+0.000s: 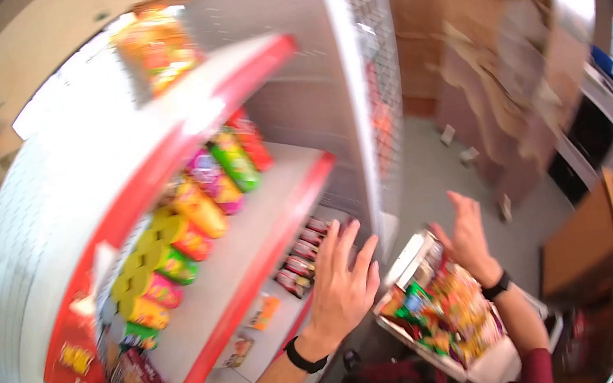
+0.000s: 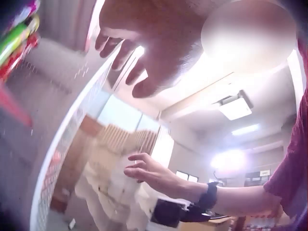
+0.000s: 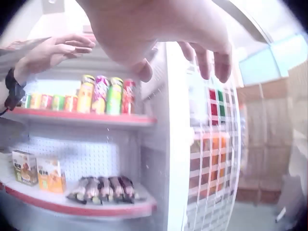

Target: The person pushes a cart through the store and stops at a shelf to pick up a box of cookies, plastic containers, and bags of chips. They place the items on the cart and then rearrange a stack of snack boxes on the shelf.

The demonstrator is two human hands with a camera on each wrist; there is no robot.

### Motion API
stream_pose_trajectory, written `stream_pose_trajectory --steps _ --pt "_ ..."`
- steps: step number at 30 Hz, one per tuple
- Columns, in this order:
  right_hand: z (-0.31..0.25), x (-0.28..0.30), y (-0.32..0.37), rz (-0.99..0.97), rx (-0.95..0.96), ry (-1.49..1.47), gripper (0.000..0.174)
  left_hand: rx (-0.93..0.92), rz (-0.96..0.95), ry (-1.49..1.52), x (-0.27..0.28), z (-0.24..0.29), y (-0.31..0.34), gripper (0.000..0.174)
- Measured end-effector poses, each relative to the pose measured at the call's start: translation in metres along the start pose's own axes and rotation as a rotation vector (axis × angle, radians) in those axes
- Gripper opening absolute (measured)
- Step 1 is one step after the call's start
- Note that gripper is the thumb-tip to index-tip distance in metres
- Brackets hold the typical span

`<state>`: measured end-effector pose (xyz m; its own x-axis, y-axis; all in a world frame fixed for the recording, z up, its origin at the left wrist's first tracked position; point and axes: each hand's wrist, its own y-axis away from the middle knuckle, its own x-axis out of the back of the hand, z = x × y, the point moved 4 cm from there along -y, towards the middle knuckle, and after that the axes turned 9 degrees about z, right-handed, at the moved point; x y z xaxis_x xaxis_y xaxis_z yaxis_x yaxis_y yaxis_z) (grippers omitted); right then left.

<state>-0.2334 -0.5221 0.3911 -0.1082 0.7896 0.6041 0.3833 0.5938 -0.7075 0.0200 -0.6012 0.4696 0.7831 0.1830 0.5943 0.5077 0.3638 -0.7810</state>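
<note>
My left hand (image 1: 341, 284) is held in the air with its fingers spread, in front of the shelf unit, and holds nothing. To the right, my right hand (image 1: 469, 241) hovers over the far side of an open white box (image 1: 496, 368), its fingers loosely extended and holding nothing. Colourful snack packets (image 1: 447, 301) fill this box. Beyond the left hand, a row of dark-wrapped packs (image 1: 304, 258) lies on a lower shelf. Tube-shaped snack canisters (image 3: 100, 95) stand on the shelf above, seen in the right wrist view.
Red-edged shelves (image 1: 255, 273) fill the left side. A yellow-orange bag (image 1: 159, 49) sits on the top shelf. Small boxes (image 3: 51, 175) stand beside the dark packs. A white wire rack (image 3: 211, 159) adjoins the shelf's end. A brown carton (image 1: 593, 249) stands at the right.
</note>
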Motion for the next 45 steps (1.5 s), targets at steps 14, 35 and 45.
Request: stream_pose_trajectory --steps 14,35,45 --pt "-0.371 0.001 -0.389 -0.004 0.535 -0.146 0.065 0.2 0.455 -0.949 0.236 -0.085 -0.096 0.028" --pt "-0.458 -0.122 -0.475 -0.042 0.841 0.174 0.054 0.203 0.597 -0.845 0.235 -0.092 -0.092 0.018" --pt "-0.456 -0.137 -0.471 0.327 0.905 0.185 0.012 0.214 0.562 -0.839 0.237 -0.093 -0.089 0.018"
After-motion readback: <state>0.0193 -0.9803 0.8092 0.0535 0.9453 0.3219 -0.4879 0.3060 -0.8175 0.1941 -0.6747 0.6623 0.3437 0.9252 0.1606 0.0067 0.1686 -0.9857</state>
